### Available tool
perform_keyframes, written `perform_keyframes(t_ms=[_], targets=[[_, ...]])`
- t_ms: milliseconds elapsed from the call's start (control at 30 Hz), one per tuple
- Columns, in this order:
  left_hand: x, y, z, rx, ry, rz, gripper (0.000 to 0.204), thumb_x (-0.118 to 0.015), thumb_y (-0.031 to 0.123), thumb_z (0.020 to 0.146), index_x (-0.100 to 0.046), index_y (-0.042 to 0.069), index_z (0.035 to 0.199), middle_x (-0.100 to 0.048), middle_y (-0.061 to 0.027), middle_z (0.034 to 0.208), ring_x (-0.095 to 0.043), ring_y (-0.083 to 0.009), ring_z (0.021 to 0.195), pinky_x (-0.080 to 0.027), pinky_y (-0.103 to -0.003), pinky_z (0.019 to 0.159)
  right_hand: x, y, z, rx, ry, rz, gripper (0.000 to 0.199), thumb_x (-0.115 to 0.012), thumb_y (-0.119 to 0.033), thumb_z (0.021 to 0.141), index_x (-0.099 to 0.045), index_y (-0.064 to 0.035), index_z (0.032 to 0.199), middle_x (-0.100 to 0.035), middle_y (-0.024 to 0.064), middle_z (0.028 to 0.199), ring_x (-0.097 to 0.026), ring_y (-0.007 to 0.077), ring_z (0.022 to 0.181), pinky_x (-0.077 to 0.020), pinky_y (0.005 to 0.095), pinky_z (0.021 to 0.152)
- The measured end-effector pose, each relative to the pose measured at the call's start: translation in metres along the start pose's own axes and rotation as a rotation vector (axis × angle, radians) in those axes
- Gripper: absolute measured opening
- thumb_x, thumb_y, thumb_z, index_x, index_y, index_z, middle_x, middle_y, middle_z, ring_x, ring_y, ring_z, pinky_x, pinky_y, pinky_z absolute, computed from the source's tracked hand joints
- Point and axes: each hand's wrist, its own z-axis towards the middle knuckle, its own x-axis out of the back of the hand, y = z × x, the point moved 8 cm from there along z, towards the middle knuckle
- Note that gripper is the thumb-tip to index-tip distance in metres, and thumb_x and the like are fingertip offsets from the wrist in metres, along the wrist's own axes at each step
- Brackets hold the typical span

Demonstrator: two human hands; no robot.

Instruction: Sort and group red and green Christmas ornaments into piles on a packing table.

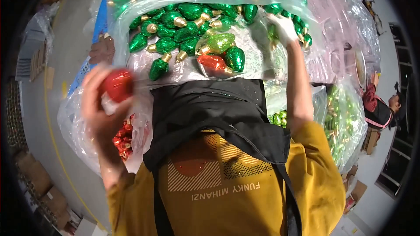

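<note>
My left hand [98,105] is raised at the left and holds a glittery red bulb-shaped ornament [118,85]. My right hand [283,28], in a white glove, reaches forward onto the clear plastic sheet [262,57] beside a pile of dark green bulb ornaments [183,26]; whether it grips anything is hidden. In front of me on the plastic lie a light green ornament [218,43], a red one [213,64] and a dark green one [235,58], grouped together. I wear a black apron over a yellow shirt.
A plastic bag of red ornaments [123,142] hangs at my left, and a bag of light green ones [339,122] at my right. Another person [380,107] sits at the right edge. Cardboard boxes [41,188] line the floor at lower left.
</note>
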Motion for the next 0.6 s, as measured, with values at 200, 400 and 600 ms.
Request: perform_keyframes(t_ms=[200, 400, 600], targets=[[-0.182, 0.087, 0.075, -0.393, -0.67, -0.175, 0.047, -0.076, 0.014, 0.064, -0.058, 0.002, 0.105, -0.058, -0.013, 0.103, -0.058, -0.0343, 0.098, -0.048, -0.038, 0.081, 0.014, -0.083, -0.152, 0.115, -0.191, 0.775, 0.04, -0.06, -0.032, 0.083, -0.062, 0.0031, 0.102, -0.061, 0.0071, 0.081, -0.055, 0.0124, 0.073, -0.045, 0.0281, 0.061], [-0.248, 0.076, 0.084, -0.712, -0.816, 0.082, 0.04, -0.069, 0.009, 0.069, -0.057, 0.002, 0.107, -0.052, -0.0137, 0.115, -0.054, -0.0357, 0.105, -0.046, -0.041, 0.082, 0.001, -0.094, -0.166, 0.233, -0.331, 0.379, 0.039, -0.067, -0.029, 0.083, -0.062, 0.002, 0.106, -0.06, 0.0027, 0.082, -0.054, 0.0092, 0.074, -0.0447, 0.0247, 0.063], [-0.235, 0.074, 0.092, -0.962, -0.453, 0.364, 0.039, -0.065, 0.007, 0.073, -0.055, 0.003, 0.111, -0.049, -0.0145, 0.12, -0.051, -0.0364, 0.109, -0.045, -0.041, 0.086, -0.007, -0.109, -0.162, 0.379, -0.374, 0.141, 0.032, -0.068, -0.021, 0.084, -0.062, -0.0023, 0.109, -0.061, -0.0007, 0.083, -0.05, 0.0067, 0.073, -0.0433, 0.0238, 0.066]])
